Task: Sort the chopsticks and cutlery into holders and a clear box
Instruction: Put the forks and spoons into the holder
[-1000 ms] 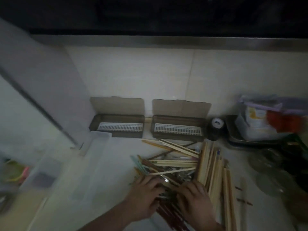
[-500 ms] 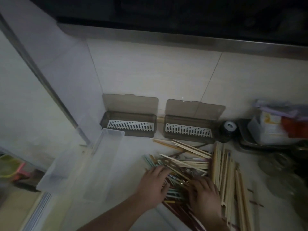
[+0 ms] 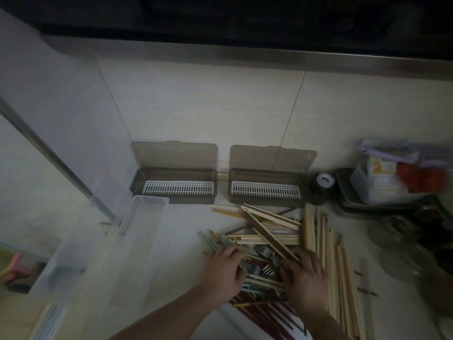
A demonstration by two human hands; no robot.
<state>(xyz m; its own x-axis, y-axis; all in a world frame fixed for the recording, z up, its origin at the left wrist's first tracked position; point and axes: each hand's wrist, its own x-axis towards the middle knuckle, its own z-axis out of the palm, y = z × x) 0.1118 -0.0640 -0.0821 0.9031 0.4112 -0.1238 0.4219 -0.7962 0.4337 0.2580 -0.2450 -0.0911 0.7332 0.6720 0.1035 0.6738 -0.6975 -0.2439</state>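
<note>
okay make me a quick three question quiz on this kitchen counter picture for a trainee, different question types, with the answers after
1. True or false: both smoky holders, the left holder and the right holder, stand with lids open.
2. The clear box lies on which side of the pile of chopsticks and cutlery? A left, B right, C behind.
3. Fill in: the left hand and right hand both rest on the ____.

Key: 1 true; 2 A; 3 pile.

Both forearms reach forward, left hand (image 3: 224, 271) and right hand (image 3: 305, 278) palm-down, fingers loosely spread.
</note>
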